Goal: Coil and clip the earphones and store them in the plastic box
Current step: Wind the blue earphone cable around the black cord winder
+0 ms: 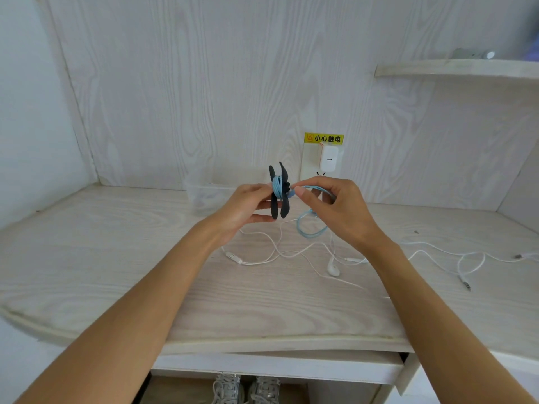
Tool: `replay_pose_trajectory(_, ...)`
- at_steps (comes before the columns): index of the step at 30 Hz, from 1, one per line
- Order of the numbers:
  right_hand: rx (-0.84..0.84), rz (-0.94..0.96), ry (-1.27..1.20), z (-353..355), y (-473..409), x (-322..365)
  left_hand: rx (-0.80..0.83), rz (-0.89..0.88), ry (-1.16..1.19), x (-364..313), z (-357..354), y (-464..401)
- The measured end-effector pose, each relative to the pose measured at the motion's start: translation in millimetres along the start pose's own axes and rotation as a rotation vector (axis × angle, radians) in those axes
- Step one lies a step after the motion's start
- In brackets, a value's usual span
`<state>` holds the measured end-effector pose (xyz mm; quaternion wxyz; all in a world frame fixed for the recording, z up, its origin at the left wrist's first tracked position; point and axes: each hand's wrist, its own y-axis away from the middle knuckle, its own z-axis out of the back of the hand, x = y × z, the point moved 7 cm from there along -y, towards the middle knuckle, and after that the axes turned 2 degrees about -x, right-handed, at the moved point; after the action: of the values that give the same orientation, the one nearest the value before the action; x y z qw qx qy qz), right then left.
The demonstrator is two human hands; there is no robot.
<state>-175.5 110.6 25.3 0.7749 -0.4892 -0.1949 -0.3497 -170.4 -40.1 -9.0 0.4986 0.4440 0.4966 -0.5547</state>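
My left hand (248,207) grips a black winder clip (279,196) held upright above the desk, with light blue earphone cable (277,186) wound round its middle. My right hand (335,204) pinches the free stretch of that blue cable just right of the clip; the rest hangs down in a loop (310,230) to the desk. A clear plastic box (204,195) stands at the back of the desk, behind my left hand. White earphones (332,268) lie tangled and loose on the desk below my hands.
Another white cable (469,262) with a jack plug trails across the desk's right side. A white charger (328,157) sits in a wall socket behind my hands. A shelf (455,68) juts out at upper right. The desk's front edge (262,342) overhangs a drawer.
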Motion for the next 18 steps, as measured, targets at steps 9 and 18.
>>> replay_pose_trajectory(9,0.042,-0.030,-0.158,-2.2,-2.1,2.6,0.133,0.156,0.055,4.0,-10.8,6.7)
replay_pose_trajectory(18,0.127,0.020,-0.051,-11.9,1.2,4.3,0.151,0.294,0.084,13.0,-6.2,8.2)
